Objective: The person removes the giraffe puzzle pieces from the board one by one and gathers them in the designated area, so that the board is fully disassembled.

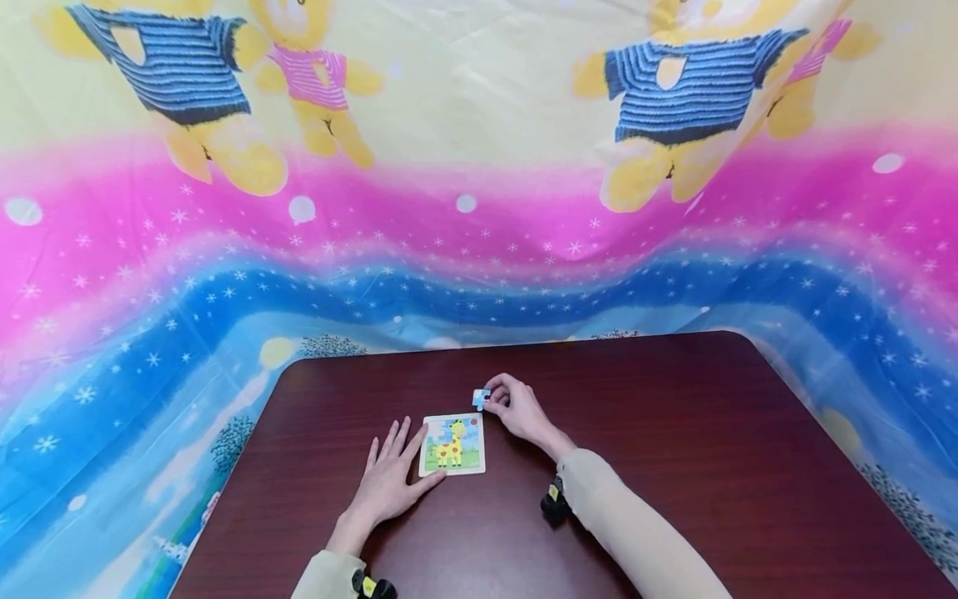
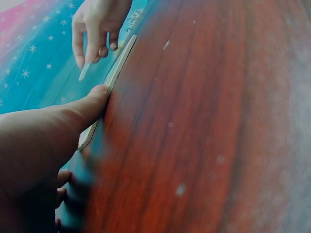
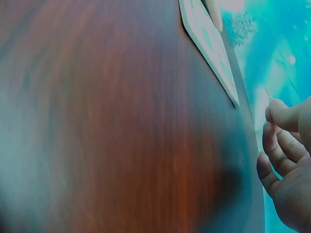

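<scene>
A square giraffe jigsaw puzzle in a pale tray lies flat on the table. My left hand rests at its left side, fingers spread, with the thumb pressing on the near edge of the tray. Just beyond the tray's far right corner, my right hand pinches a light blue jigsaw piece between thumb and fingertips. From the left wrist view this piece appears thin and tilted, held above the tray. In the right wrist view the fingers mostly hide it.
The dark reddish wooden table has rounded far corners. Behind it and along its sides hangs a colourful curtain with bears and snowflakes. Each wrist wears a small black device, such as the one on the right wrist.
</scene>
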Tool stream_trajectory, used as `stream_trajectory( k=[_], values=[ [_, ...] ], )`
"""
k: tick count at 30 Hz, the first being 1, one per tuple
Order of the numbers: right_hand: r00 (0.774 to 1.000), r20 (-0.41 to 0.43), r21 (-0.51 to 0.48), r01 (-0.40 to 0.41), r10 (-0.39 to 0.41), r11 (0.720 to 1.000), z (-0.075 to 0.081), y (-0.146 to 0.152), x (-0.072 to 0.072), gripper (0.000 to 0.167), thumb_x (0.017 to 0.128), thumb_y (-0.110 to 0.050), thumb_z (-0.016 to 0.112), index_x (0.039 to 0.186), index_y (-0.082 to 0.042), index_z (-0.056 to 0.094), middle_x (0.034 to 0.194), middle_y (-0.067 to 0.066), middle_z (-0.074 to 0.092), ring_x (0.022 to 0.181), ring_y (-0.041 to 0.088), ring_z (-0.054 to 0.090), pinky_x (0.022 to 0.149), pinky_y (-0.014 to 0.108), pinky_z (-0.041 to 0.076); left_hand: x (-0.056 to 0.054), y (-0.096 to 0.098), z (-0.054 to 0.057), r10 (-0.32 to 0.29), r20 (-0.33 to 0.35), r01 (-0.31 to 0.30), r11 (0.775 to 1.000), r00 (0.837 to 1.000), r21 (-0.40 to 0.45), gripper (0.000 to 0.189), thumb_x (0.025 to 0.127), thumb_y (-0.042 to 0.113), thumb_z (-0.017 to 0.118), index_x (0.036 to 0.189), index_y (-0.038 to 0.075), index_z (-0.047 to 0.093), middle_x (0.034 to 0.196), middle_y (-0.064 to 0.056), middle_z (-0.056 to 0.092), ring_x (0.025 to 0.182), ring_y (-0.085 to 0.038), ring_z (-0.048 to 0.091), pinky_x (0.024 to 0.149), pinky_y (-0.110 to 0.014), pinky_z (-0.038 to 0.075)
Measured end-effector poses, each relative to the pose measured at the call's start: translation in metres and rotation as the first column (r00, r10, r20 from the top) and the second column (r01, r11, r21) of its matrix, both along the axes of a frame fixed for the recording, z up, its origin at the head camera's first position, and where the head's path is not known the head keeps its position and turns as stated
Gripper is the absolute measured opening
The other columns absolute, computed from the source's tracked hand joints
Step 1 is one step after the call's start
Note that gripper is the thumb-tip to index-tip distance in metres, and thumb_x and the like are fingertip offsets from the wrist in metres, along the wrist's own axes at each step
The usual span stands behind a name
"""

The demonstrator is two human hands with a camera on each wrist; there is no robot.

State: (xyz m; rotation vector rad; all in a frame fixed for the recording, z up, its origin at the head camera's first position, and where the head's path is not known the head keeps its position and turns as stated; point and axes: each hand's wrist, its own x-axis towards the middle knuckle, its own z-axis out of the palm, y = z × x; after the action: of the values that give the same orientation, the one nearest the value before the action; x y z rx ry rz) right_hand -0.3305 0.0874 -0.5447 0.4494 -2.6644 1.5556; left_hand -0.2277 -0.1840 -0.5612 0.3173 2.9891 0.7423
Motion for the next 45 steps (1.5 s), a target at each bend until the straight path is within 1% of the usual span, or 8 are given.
stream_trajectory(
  k=[3, 8, 15, 19, 24, 33, 39, 45],
  values=[
    [1.0, 0.019, -0.005, 0.016, -0.016, 1.0, 0.001, 0.013, -0.004, 0.017, 0.101, -0.001, 0.076, 0.118, -0.003, 0.07, 0.092, 0.007, 0.073, 0.08, 0.013, 0.06, 0.075, 0.023, 0.05, 0.0, -0.001, 0.0, 0.0, -0.004, 0.0, 1.0, 1.0, -0.002, 0.094, 0.098, 0.064, 0.073, 0.173, 0.019, 0.038, 0.183, -0.019, 0.027, 0.172, -0.044, 0.019, 0.135, -0.075, 0.013],
    [0.998, 0.035, 0.022, 0.043, -0.043, 0.999, -0.001, 0.035, -0.01, 0.018, 0.102, 0.0, 0.076, 0.119, -0.002, 0.07, 0.093, 0.009, 0.074, 0.081, 0.014, 0.061, 0.075, 0.023, 0.05, 0.001, -0.001, 0.0, 0.002, -0.006, -0.002, 1.0, 1.0, -0.005, 0.093, 0.098, 0.064, 0.073, 0.173, 0.019, 0.039, 0.183, -0.019, 0.027, 0.172, -0.044, 0.02, 0.135, -0.074, 0.014],
    [0.996, 0.06, 0.075, 0.067, -0.071, 0.995, -0.003, 0.063, -0.02, 0.018, 0.104, -0.001, 0.073, 0.121, 0.0, 0.068, 0.097, 0.011, 0.071, 0.081, 0.017, 0.059, 0.076, 0.026, 0.049, 0.001, -0.001, 0.001, 0.003, 0.001, -0.003, 1.0, 1.0, -0.005, 0.093, 0.099, 0.063, 0.072, 0.173, 0.019, 0.038, 0.183, -0.019, 0.026, 0.172, -0.044, 0.019, 0.136, -0.074, 0.013],
    [0.994, 0.078, 0.093, 0.072, -0.08, 0.993, 0.0, 0.074, -0.025, 0.018, 0.105, -0.001, 0.071, 0.123, 0.001, 0.067, 0.098, 0.012, 0.068, 0.083, 0.019, 0.058, 0.079, 0.029, 0.05, 0.001, -0.001, 0.002, 0.003, 0.002, -0.003, 1.0, 1.0, 0.005, 0.093, 0.099, 0.063, 0.073, 0.173, 0.019, 0.038, 0.183, -0.019, 0.026, 0.172, -0.044, 0.019, 0.136, -0.074, 0.013],
    [0.992, 0.082, 0.117, 0.085, -0.095, 0.99, 0.002, 0.083, -0.032, 0.017, 0.106, -0.001, 0.069, 0.123, 0.001, 0.067, 0.098, 0.012, 0.066, 0.084, 0.02, 0.058, 0.081, 0.032, 0.05, 0.001, -0.001, 0.002, 0.004, 0.007, -0.004, 1.0, 1.0, 0.005, 0.093, 0.099, 0.063, 0.072, 0.173, 0.02, 0.038, 0.183, -0.018, 0.026, 0.172, -0.043, 0.019, 0.136, -0.074, 0.013],
    [0.99, 0.087, 0.158, 0.099, -0.114, 0.982, 0.0, 0.095, -0.042, 0.017, 0.107, 0.0, 0.067, 0.123, 0.002, 0.066, 0.096, 0.008, 0.062, 0.084, 0.021, 0.056, 0.082, 0.034, 0.049, 0.001, -0.001, 0.0, 0.001, 0.001, -0.001, 1.0, 1.0, 0.001, 0.092, 0.099, 0.063, 0.072, 0.173, 0.02, 0.038, 0.183, -0.018, 0.026, 0.172, -0.043, 0.019, 0.136, -0.073, 0.014],
    [0.988, 0.091, 0.16, 0.113, -0.129, 0.981, -0.002, 0.099, -0.044, 0.019, 0.107, 0.002, 0.063, 0.126, 0.002, 0.065, 0.095, 0.008, 0.06, 0.084, 0.022, 0.054, 0.085, 0.037, 0.047, 0.002, 0.0, 0.001, 0.003, 0.003, -0.003, 1.0, 1.0, 0.014, 0.093, 0.099, 0.063, 0.073, 0.173, 0.019, 0.038, 0.183, -0.018, 0.026, 0.172, -0.043, 0.019, 0.136, -0.074, 0.013],
    [0.983, 0.098, 0.178, 0.134, -0.153, 0.975, -0.005, 0.098, -0.047, 0.019, 0.109, 0.0, 0.062, 0.128, 0.001, 0.064, 0.094, 0.007, 0.058, 0.083, 0.021, 0.053, 0.084, 0.038, 0.045, 0.002, 0.0, 0.001, 0.002, 0.0, -0.002, 1.0, 1.0, 0.015, 0.092, 0.099, 0.062, 0.073, 0.173, 0.019, 0.039, 0.183, -0.018, 0.026, 0.172, -0.043, 0.019, 0.136, -0.073, 0.013]
  ],
)
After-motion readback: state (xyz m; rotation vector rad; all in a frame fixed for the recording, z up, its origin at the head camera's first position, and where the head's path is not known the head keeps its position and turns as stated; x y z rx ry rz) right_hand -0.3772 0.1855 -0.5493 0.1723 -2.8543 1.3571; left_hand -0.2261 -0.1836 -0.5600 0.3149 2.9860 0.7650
